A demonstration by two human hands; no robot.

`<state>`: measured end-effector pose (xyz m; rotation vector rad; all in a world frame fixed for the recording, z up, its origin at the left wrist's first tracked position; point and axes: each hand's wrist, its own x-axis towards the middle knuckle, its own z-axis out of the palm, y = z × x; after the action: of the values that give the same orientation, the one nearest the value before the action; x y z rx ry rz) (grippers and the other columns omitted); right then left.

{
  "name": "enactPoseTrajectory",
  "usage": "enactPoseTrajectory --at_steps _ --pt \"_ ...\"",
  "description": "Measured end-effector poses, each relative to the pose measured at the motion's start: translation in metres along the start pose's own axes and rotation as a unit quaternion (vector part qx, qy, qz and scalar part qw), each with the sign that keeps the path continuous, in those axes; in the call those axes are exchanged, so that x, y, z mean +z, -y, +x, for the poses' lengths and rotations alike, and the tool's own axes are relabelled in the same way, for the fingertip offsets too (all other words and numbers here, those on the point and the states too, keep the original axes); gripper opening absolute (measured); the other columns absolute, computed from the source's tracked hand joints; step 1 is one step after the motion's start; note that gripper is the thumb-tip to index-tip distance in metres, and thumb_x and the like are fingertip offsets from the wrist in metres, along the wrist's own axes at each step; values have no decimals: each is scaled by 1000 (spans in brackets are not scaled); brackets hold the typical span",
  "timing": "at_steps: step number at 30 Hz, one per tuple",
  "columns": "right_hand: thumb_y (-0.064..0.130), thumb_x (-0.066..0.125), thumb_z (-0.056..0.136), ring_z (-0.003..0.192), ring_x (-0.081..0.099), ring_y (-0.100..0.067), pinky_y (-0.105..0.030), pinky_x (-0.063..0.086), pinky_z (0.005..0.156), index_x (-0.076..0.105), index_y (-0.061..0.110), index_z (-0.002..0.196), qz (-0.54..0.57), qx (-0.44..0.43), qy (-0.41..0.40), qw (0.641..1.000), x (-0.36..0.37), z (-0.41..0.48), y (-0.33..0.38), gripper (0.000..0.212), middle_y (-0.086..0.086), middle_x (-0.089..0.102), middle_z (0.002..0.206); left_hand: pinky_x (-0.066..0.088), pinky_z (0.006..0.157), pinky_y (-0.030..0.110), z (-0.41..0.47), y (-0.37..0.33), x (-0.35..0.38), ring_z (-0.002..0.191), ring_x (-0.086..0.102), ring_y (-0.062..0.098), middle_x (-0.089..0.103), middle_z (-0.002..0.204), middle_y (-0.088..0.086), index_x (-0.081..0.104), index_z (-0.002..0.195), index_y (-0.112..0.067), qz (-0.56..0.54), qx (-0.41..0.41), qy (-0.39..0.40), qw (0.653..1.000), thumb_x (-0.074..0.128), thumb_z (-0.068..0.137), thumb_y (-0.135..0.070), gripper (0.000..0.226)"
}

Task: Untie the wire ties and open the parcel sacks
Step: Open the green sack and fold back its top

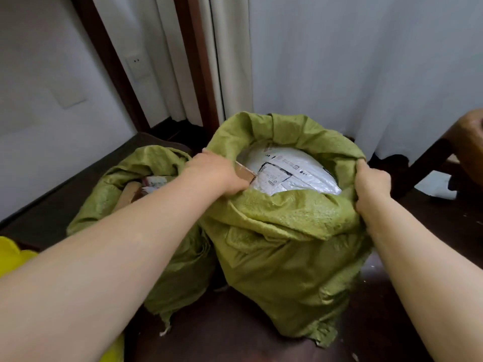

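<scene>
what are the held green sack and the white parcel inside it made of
Green sack: likely woven plastic, matte, a fine weave grain and frayed bottom corners. White parcel: seemingly a plastic mailer, smooth and slightly glossy, with printed labels.

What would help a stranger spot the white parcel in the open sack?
Find the pale curtain at the back. Before it, right of the smaller sack, stands the larger sack, both green, its rim gripped by the left hand and the right hand. The white parcel lies topmost in its mouth: plastic with a black-printed label, unlike the brown cardboard box beside it.
</scene>
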<state>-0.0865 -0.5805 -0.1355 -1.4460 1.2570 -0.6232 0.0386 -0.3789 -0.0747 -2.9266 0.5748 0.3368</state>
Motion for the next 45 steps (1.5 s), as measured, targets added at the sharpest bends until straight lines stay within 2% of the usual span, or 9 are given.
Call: enactPoseTrajectory --at_steps 7,12,18,22,26,30,35,40,45 --pt "90 25 67 127 43 -33 -43 38 95 34 28 142 -579 -105 172 790 -14 -30 10 99 -9 44 140 58 63 39 -14 20 29 65 62 30 58 81 18 49 88 3 -416 -84 142 895 57 91 -10 15" --pt "63 68 68 98 59 -25 -33 55 65 44 14 127 -454 -49 299 838 -25 -29 16 81 -1 56 117 30 109 37 -4 30 31 123 50 26 57 120 19 45 129 3 -851 -199 178 453 31 101 -5 33" --pt "14 72 79 68 61 -10 -20 48 39 52 17 120 -155 37 357 921 -44 -36 -4 46 1 63 94 36 102 32 -1 21 9 121 52 24 67 101 16 55 115 -2 -899 -158 135 385 31 102 -14 30" --pt "36 82 65 87 65 -16 -28 57 57 55 15 103 -280 43 372 884 -37 -50 -9 51 -1 64 100 47 81 37 4 14 21 75 57 27 60 82 13 57 84 -4 -850 -200 121 471 36 98 -21 30" --pt "64 65 68 83 61 -19 -31 53 69 57 10 102 -589 -86 275 755 -15 -64 12 64 2 57 86 41 100 41 13 13 31 118 47 30 45 134 13 44 132 -12 -653 -249 -52 713 41 92 -28 43" --pt "68 66 66 132 31 -36 -47 40 96 23 4 144 -635 -198 117 738 8 -71 28 110 -22 23 147 18 113 51 -8 4 17 141 3 32 0 153 11 20 147 -29 -419 -109 -101 896 52 76 -67 87" --pt "59 68 72 143 -1 -42 -62 27 106 -5 31 149 -581 -237 233 743 24 -71 22 110 -10 -22 155 24 112 41 -18 3 46 140 13 36 -9 153 14 -4 149 -28 -331 -78 79 937 59 84 -17 91" --pt "97 42 40 136 24 -42 -63 20 109 42 22 137 -652 -100 252 708 5 -50 16 122 -11 12 156 -2 114 53 -16 32 60 142 -12 36 -5 154 19 20 147 -18 -163 -133 23 977 48 81 -26 72" --pt "71 41 81 140 12 -41 -55 8 110 53 29 125 -681 -360 99 630 34 -59 58 62 -8 36 145 -4 114 50 -6 10 46 142 -14 32 -16 155 14 7 149 -17 -210 -15 -226 951 54 80 -41 87"
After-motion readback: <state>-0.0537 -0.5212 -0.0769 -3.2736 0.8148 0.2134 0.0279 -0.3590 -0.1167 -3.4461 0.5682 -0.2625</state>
